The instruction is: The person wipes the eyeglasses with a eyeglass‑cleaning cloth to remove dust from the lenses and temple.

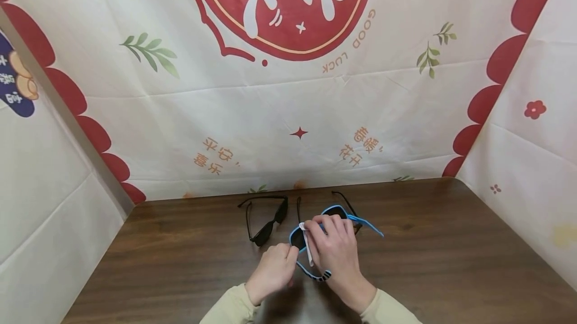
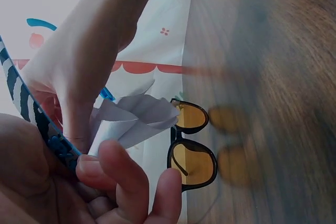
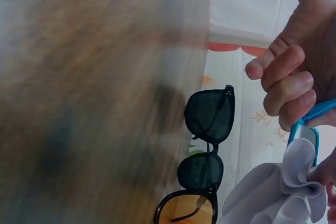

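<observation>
Blue-framed sunglasses (image 1: 295, 240) with dark lenses are held up between both hands over the table. My left hand (image 1: 275, 269) pinches the frame at its left end, near the hinge of a black-and-white striped temple arm (image 2: 26, 103). With a white cloth (image 3: 273, 192) pinched in its fingers, my right hand (image 1: 338, 251) lies across the middle of the frame, covering part of it. The cloth hangs in loose folds beside the left lens. The other temple arm (image 1: 367, 224), plain blue, sticks out past the right hand.
Black sunglasses (image 1: 263, 234) with arms unfolded lie on the dark wooden table (image 1: 180, 264), left of the hands. Black-framed glasses with yellow lenses (image 2: 194, 166) rest beside them, mostly hidden by my right hand in the head view. A printed white cloth backdrop (image 1: 270, 113) stands behind the table.
</observation>
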A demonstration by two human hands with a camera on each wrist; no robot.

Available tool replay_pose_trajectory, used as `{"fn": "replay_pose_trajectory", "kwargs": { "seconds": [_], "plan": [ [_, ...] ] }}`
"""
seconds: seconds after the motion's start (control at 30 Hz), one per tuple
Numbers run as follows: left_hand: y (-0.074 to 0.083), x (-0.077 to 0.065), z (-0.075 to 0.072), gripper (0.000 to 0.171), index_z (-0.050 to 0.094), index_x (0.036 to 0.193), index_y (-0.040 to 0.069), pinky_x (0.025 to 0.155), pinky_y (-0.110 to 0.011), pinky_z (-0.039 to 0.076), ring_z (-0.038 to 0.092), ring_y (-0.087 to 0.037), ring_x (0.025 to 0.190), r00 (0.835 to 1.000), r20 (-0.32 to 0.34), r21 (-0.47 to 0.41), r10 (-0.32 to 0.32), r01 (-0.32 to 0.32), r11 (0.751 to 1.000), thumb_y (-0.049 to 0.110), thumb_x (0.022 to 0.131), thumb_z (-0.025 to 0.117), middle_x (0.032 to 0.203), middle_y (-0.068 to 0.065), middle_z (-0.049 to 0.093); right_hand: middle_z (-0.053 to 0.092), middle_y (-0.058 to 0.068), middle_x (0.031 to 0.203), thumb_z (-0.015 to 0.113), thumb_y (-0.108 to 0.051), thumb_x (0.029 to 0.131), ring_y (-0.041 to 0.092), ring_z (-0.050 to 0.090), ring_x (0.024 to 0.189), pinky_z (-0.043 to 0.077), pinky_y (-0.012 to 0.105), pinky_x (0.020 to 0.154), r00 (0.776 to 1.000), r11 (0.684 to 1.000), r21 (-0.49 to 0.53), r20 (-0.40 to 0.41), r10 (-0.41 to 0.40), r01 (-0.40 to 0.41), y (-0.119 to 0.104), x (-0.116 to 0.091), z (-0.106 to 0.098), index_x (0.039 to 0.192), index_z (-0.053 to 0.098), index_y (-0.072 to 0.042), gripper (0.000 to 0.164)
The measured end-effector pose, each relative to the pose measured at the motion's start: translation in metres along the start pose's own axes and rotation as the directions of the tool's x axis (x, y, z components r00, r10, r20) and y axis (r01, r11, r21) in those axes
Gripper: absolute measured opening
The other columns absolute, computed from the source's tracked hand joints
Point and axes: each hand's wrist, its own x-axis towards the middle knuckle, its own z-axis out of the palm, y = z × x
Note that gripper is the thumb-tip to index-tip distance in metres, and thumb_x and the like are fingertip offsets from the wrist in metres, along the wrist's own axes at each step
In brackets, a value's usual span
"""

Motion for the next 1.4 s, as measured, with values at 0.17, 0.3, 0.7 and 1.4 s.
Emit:
{"fn": "replay_pose_trajectory", "kwargs": {
  "seconds": [0.17, 0.3, 0.7, 1.4],
  "plan": [
    [0.001, 0.0, 0.001, 0.035, 0.055, 0.065, 0.004, 0.045, -0.027, 0.035, 0.051, -0.012, 0.041, 1.0, -0.017, 0.007, 0.008, -0.008, 1.0, 0.013, 0.095, 0.04, 0.043, -0.005, 0.054, 0.066, 0.002, 0.088, 0.067, -0.017, 0.086, 0.022, 0.056, 0.08, 0.039, 0.04, 0.072, 1.0, 0.995, 0.099, 0.016, -0.017, 0.015, -0.002, 0.005, -0.001, 0.09, 0.072, -0.013, 0.008],
    [0.002, 0.0, 0.001, 0.036, 0.056, 0.064, 0.005, 0.046, -0.027, 0.037, 0.051, -0.01, 0.041, 0.999, -0.024, 0.012, 0.026, -0.026, 1.0, 0.013, 0.095, 0.039, 0.042, -0.004, 0.053, 0.067, -0.003, 0.088, 0.072, -0.013, 0.08, 0.017, 0.058, 0.08, 0.04, 0.038, 0.071, 0.996, 0.979, 0.188, 0.001, -0.087, 0.085, -0.003, 0.005, -0.001, 0.087, 0.072, -0.015, 0.007],
    [-0.002, -0.001, -0.003, 0.034, 0.053, 0.065, 0.009, 0.043, -0.025, 0.035, 0.051, -0.012, 0.04, 1.0, -0.015, -0.029, 0.009, -0.009, 1.0, 0.014, 0.096, 0.041, 0.041, 0.005, 0.048, 0.059, -0.002, 0.085, 0.083, -0.012, 0.07, 0.019, 0.05, 0.079, 0.037, 0.037, 0.069, 0.989, 0.994, 0.086, 0.123, -0.077, 0.067, -0.002, -0.002, -0.01, 0.082, 0.072, -0.017, 0.017],
    [0.002, -0.001, -0.003, 0.033, 0.054, 0.065, 0.008, 0.048, -0.027, 0.038, 0.052, -0.009, 0.044, 0.999, -0.018, 0.044, 0.032, -0.032, 0.999, 0.013, 0.095, 0.04, 0.042, 0.001, 0.052, 0.063, -0.001, 0.081, 0.073, -0.011, 0.078, 0.018, 0.058, 0.071, 0.039, 0.04, 0.07, 0.998, 0.992, 0.107, -0.002, -0.069, 0.068, -0.004, 0.007, -0.002, 0.086, 0.071, -0.013, 0.009]
  ]
}}
